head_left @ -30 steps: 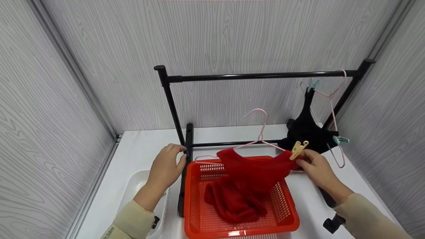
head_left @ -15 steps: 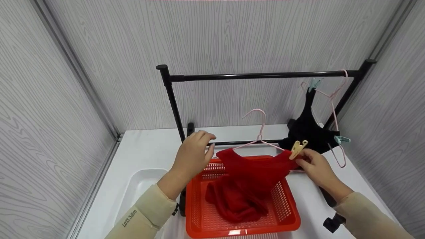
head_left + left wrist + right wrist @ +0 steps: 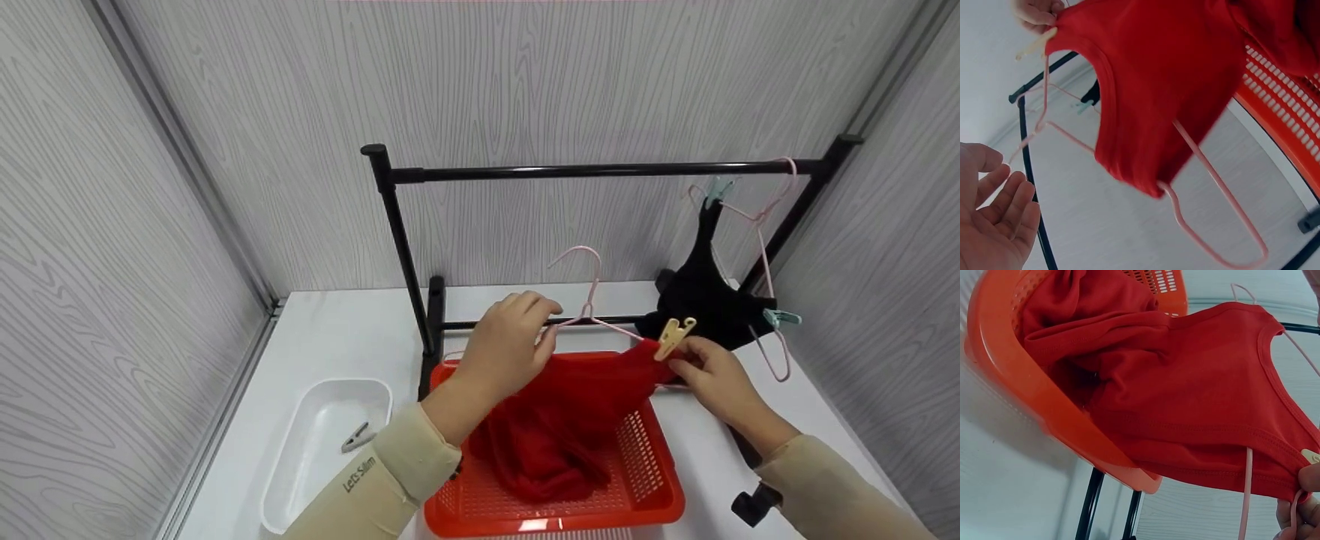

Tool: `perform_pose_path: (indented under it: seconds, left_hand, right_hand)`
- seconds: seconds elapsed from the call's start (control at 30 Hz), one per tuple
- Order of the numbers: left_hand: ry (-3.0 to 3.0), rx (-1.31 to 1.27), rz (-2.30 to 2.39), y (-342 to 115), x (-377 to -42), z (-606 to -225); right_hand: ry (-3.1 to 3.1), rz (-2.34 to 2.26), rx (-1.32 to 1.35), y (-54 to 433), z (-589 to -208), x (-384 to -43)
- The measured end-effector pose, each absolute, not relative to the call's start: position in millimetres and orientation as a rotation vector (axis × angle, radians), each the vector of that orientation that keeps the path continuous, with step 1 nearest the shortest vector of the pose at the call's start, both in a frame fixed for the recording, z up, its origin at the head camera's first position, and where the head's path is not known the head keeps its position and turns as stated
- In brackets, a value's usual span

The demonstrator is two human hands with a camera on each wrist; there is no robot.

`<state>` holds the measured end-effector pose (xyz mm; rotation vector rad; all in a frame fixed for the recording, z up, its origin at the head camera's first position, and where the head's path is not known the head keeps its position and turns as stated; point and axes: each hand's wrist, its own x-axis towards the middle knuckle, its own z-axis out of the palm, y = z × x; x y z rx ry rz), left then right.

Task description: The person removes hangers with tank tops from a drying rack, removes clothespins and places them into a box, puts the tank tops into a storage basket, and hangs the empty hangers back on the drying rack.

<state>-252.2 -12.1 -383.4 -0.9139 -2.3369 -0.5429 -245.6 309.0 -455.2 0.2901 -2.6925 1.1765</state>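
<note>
A red tank top (image 3: pixel 600 386) hangs by its straps on a pink hanger (image 3: pixel 598 274), its lower part bunched in the orange basket (image 3: pixel 664 472). A yellow clothespin (image 3: pixel 673 339) is clipped at the right strap. Right beside that clip my right hand (image 3: pixel 716 379) pinches the strap and the hanger's end. My left hand (image 3: pixel 510 341) is in front of the left strap, covering it in the head view. From the left wrist view, that hand's fingers (image 3: pixel 1010 208) are loosely bent near the hanger's hook and hold nothing.
Behind the basket stands a black clothes rack (image 3: pixel 540 172). At its right end a black garment (image 3: pixel 697 292) hangs on another pink hanger (image 3: pixel 766 217), with teal clothespins (image 3: pixel 784 318). A white tray (image 3: pixel 281 457) at the left holds a grey clothespin (image 3: pixel 358 436).
My left hand has moved right, from beside the rack's left post to the hanger and the tank top's left strap. The right hand keeps its pinch in place.
</note>
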Motion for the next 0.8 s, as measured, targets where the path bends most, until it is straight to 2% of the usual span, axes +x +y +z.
perform_pose_path:
  seconds: [0.4, 0.8]
  left_hand:
    - [-2.366, -0.958, -0.528, 32.8, -250.3, -384.7]
    - [-2.440, -0.957, -0.153, 63.9, -255.5, -393.4]
  right_hand:
    - [-2.714, 1.158, 0.279, 305.8, -453.3, -246.9]
    - [-2.713, 1.138, 0.315, 300.2, -453.8, -245.1]
